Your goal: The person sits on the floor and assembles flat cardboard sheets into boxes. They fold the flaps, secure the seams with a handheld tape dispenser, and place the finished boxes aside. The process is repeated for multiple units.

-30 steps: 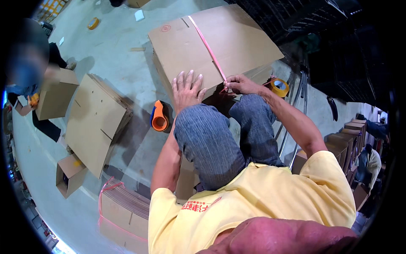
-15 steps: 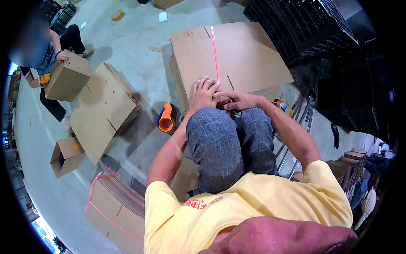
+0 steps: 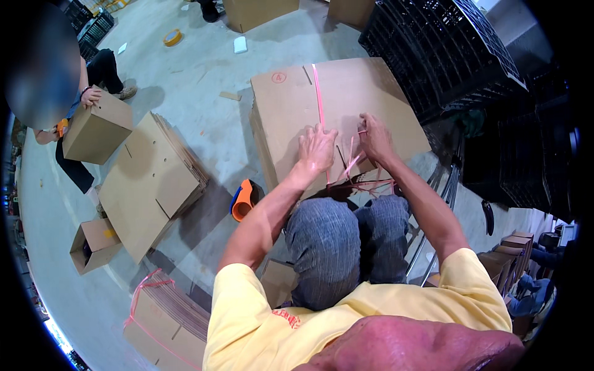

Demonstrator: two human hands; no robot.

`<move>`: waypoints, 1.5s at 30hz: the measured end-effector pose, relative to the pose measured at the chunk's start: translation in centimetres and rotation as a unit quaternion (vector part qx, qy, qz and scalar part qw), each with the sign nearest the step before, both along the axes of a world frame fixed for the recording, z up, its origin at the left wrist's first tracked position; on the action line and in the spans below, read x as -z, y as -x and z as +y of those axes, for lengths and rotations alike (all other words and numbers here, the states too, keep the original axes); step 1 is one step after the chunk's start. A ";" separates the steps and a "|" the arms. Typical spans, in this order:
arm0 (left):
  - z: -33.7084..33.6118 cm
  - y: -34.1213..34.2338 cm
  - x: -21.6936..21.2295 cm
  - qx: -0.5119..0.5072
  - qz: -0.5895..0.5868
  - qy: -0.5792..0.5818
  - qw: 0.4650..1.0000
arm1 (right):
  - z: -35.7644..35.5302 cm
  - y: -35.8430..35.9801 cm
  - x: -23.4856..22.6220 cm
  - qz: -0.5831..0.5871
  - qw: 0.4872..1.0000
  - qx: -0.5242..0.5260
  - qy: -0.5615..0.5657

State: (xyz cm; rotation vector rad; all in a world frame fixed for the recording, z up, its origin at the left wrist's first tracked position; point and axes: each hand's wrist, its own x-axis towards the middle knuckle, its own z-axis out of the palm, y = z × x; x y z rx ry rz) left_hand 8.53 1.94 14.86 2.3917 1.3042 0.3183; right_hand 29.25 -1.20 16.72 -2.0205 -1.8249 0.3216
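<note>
A stack of folded-flat cardboard boxes (image 3: 365,80) lies in front of my knees. A pink plastic strap (image 3: 318,93) runs over its top toward me. My left hand (image 3: 317,150) rests on the stack with its curled fingers closed on that strap. To the right, my right hand (image 3: 375,141) pinches a loose pink strand at the fingertips, slightly apart from the left. Frayed pink strands (image 3: 356,166) trail between the hands and over the near edge, above my knees. An orange and blue tape dispenser (image 3: 245,201) sits on the floor left of my knees.
At the left, a person holds a cardboard box (image 3: 99,127) beside another flat cardboard stack (image 3: 139,179). A strapped bundle (image 3: 164,318) lies at lower left. Black plastic crates (image 3: 442,55) stand at far right, metal rods (image 3: 448,185) below them. A tape roll (image 3: 172,38) lies far off.
My hands have moved apart and forward onto the stack, the right one drawing a pink strand away to the right. Loose strands now show. The whole view has shifted slightly.
</note>
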 end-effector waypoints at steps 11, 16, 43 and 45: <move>14.4 0.2 -1.7 0.498 0.153 -0.168 0.837 | 1.5 -0.4 3.3 -0.023 0.996 -0.010 -0.083; 19.3 -1.5 -0.7 0.504 0.226 -0.160 0.818 | 1.5 -0.8 4.1 -0.022 0.998 -0.016 -0.065; 24.7 -1.4 -4.0 0.560 0.263 -0.123 0.776 | 1.9 -1.2 4.2 -0.023 0.998 -0.014 -0.053; 25.2 -0.8 -3.3 0.563 0.225 -0.136 0.784 | 1.9 -1.1 4.1 -0.020 0.998 -0.011 -0.054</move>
